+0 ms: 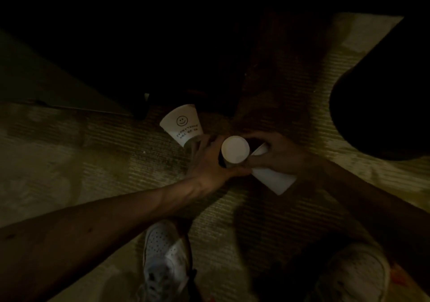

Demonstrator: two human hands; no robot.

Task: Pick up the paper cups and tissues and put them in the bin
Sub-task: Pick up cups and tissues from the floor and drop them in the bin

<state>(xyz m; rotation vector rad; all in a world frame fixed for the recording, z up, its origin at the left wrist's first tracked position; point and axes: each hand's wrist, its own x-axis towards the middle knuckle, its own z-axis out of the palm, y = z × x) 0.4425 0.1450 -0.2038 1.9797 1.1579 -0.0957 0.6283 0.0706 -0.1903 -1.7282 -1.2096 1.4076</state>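
The left hand (pixel 209 159) wraps around an upturned paper cup (pixel 235 149), base up. The right hand (pixel 277 152) grips a second cup (pixel 272 178), tilted on its side. A smiley-printed cup (pixel 181 125) lies just far-left of them on the dim ribbed carpet (pixel 116 162). White shoes (pixel 162 255) stand near.

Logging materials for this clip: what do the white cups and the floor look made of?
White smiley-printed cup: apparently matte paper, with a flat printed face and lettering. Plain white cup in the left hand: same matte look. Ribbed greenish floor: probably low-pile carpet; the lighting is too dim to be sure.
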